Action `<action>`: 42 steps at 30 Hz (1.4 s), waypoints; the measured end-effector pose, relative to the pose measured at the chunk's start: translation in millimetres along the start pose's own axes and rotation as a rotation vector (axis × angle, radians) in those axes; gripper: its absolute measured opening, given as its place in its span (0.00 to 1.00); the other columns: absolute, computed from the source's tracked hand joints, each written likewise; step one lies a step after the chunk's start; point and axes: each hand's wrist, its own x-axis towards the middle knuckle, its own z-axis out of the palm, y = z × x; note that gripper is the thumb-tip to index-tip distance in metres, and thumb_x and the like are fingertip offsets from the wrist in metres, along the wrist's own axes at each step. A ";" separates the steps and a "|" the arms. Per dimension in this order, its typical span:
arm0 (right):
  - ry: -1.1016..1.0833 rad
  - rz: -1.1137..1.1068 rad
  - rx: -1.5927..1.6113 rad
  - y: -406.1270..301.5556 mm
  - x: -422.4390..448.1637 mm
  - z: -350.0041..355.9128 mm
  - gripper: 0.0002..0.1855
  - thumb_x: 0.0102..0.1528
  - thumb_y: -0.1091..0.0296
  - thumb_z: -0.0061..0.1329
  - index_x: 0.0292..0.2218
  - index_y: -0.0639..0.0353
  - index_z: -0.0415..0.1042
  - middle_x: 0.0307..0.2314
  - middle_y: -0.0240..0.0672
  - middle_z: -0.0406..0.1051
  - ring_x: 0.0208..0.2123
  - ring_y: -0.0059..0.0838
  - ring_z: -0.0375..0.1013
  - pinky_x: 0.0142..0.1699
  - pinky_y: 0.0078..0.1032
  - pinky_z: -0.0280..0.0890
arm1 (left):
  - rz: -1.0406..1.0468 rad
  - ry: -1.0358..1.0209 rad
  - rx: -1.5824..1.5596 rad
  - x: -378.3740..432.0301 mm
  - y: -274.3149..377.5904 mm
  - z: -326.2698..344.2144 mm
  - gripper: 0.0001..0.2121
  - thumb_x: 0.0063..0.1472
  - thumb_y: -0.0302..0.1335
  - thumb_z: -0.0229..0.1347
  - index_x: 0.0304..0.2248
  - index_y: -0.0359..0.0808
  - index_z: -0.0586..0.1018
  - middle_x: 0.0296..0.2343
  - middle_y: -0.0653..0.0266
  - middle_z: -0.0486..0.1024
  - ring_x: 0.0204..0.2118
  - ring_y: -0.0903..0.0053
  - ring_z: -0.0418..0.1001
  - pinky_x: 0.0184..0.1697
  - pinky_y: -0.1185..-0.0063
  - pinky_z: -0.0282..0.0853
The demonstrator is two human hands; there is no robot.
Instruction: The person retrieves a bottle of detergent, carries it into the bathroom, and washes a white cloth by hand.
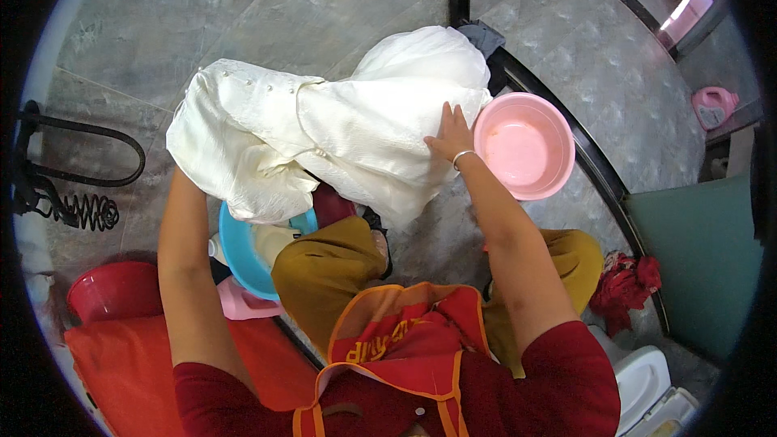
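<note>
A white garment (364,121) with pearl-like beads stretches across the middle of the view, above the tiled floor. My right hand (454,135), with a silver bangle at the wrist, rests on its right part with the fingers apart, beside a pink plastic basin (525,149). The garment covers my left hand; only the forearm shows, reaching under its left end, so what that hand grips is hidden. Below this left end stands a blue plastic basin (240,255) with a pale container (274,241) in it.
A red basin (115,291) and a red cover (127,364) are at lower left, a coiled black cord (91,212) at left. A dark floor edging (583,152) curves past the pink basin. Crumpled red cloth (625,288) and a white toilet (643,382) lie at right.
</note>
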 end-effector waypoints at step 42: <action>-0.497 -0.025 1.098 -118.4 6.2 -98.8 0.13 0.51 0.62 0.43 0.32 0.64 0.69 0.27 0.34 0.70 0.27 0.22 0.69 0.32 0.19 0.64 | -0.519 -0.635 0.553 -95.8 -34.0 130.0 0.18 0.58 0.38 0.45 0.41 0.30 0.69 0.31 0.61 0.72 0.32 0.76 0.70 0.37 0.80 0.66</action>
